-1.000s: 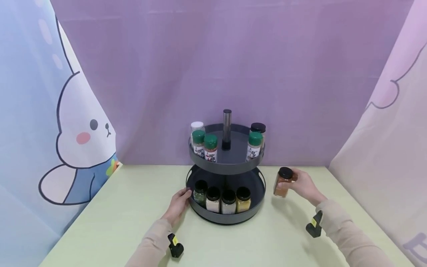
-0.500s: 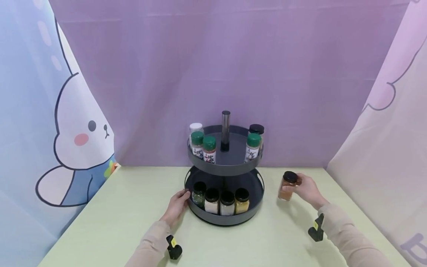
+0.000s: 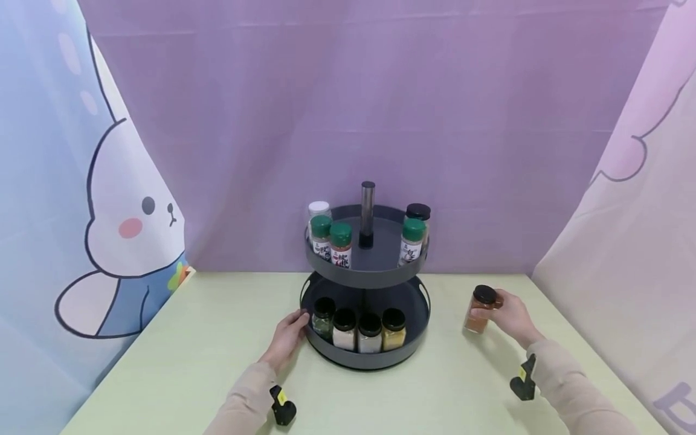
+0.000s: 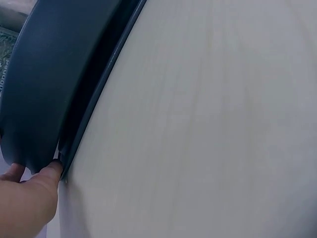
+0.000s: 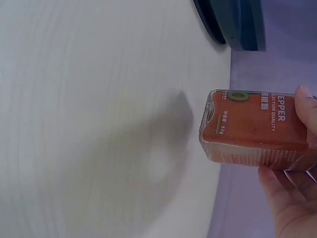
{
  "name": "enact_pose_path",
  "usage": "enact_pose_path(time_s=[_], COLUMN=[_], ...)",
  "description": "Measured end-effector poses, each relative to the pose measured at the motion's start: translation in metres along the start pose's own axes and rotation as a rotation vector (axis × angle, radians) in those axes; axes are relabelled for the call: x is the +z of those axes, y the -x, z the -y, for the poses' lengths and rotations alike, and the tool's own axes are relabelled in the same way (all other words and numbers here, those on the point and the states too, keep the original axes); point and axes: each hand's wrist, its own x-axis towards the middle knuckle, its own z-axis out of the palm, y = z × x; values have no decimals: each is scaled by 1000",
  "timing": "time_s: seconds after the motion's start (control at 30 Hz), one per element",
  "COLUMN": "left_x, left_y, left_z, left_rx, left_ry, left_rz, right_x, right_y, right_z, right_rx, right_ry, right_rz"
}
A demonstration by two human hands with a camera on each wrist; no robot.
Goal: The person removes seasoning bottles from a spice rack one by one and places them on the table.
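Note:
A dark grey two-tier spice rack (image 3: pixel 368 361) stands on the table. At its lower tier's left side my left hand (image 3: pixel 286 339) grips the rim, thumb and fingertip round the edge in the left wrist view. To the right of the rack, my right hand (image 3: pixel 512 318) holds a black-lidded pepper jar (image 3: pixel 477 316) of orange-red powder. The right wrist view shows this jar (image 5: pixel 257 126) above the table, its base toward the tabletop and its lid hidden. Several black-capped jars (image 3: pixel 370 339) line the lower tier's front.
Green-capped spice bottles (image 3: pixel 341 246), a white-capped one (image 3: pixel 319 210) and a black-capped jar (image 3: pixel 417 212) stand on the upper tier, round a central post (image 3: pixel 367 211). A purple curtain (image 3: pixel 348 109) hangs behind the pale table (image 3: pixel 217 344), with printed cloths at both sides.
My right hand has moved the pepper jar to the right and lower, away from the rack. My left hand stays on the rim, and the view has shifted slightly.

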Motion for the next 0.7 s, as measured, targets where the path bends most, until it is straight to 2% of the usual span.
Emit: enact_pose_path(time_s=[0.37, 0.7], left_x=[0, -1], left_y=[-1, -2], left_z=[0, 2], left_rx=[-14, -19], left_ry=[-3, 14], left_rz=[-3, -11], right_x=[-3, -4], right_y=[4, 8], right_z=[-5, -14], right_rx=[53, 47], right_ry=[12, 35], right_rz=[22, 15])
